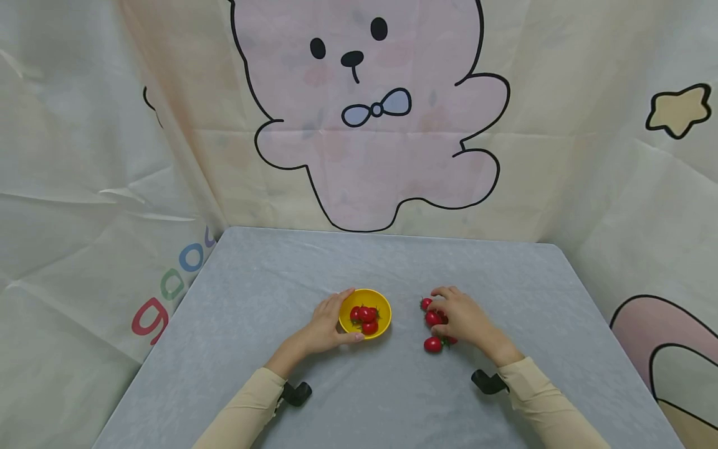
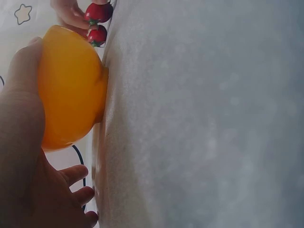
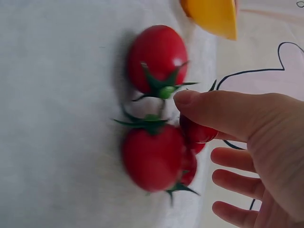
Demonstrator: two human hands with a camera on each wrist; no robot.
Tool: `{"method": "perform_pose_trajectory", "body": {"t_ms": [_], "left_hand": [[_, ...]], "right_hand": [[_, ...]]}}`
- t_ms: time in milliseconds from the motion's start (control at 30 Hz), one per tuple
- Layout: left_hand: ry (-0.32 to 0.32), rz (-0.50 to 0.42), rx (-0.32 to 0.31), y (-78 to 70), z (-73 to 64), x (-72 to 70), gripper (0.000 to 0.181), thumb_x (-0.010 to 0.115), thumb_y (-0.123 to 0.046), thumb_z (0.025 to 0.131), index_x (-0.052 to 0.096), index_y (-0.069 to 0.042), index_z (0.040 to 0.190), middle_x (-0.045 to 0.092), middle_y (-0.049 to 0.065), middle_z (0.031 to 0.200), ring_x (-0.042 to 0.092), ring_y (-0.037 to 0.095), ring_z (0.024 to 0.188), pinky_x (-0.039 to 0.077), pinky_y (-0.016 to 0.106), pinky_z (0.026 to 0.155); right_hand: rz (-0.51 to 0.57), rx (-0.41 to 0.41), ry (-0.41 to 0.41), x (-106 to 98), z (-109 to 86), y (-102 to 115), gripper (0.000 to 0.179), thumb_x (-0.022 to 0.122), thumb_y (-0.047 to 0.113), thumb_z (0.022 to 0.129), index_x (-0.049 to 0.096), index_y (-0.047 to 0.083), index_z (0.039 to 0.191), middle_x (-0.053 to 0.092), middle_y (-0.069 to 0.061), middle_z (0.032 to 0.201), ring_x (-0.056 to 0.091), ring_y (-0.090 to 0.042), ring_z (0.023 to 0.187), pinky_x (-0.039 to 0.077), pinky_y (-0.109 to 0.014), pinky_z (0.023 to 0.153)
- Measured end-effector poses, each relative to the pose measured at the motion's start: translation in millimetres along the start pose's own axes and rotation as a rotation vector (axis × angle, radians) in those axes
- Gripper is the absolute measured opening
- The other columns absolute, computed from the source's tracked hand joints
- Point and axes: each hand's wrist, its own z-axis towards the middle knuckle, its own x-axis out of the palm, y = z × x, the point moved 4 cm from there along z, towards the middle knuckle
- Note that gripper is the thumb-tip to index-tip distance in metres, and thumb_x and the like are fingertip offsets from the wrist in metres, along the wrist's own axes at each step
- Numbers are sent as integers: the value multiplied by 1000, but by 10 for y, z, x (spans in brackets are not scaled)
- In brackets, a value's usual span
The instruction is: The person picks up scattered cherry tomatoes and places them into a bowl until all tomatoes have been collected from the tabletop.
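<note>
My left hand [image 1: 324, 325] holds the side of a small yellow bowl [image 1: 366, 297], thumb near its front and fingers at its far left rim. Several red cherry tomatoes [image 1: 365, 314] lie in the bowl. In the left wrist view the bowl [image 2: 69, 90] stands on the cloth. To its right, my right hand [image 1: 464, 319] reaches over a loose group of cherry tomatoes. Seen from the right wrist, the thumb and a hidden finger pinch one dark red cherry tomato [image 3: 194, 130]. Two larger-looking tomatoes with green stems, one upper [image 3: 156, 57] and one lower [image 3: 153, 156], lie beside the thumb.
A pale grey cloth [image 1: 291, 268] covers the table. Behind it hangs a curtain [image 1: 538, 156] printed with a pink bear. Black wrist mounts [image 1: 488, 381] sit below both hands.
</note>
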Motion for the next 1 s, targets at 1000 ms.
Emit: {"method": "perform_pose_trajectory", "body": {"t_ms": [1000], "left_hand": [[10,6,-7,-17,-11,-10,104,72,-62,80,14,-26,159,26,8,164,23,36,150,16,59,123]], "right_hand": [[-49,-66,33,-329,380,362,30,81,36,81,74,22,107,62,-9,133,54,-30,123,47,-53,105]]}}
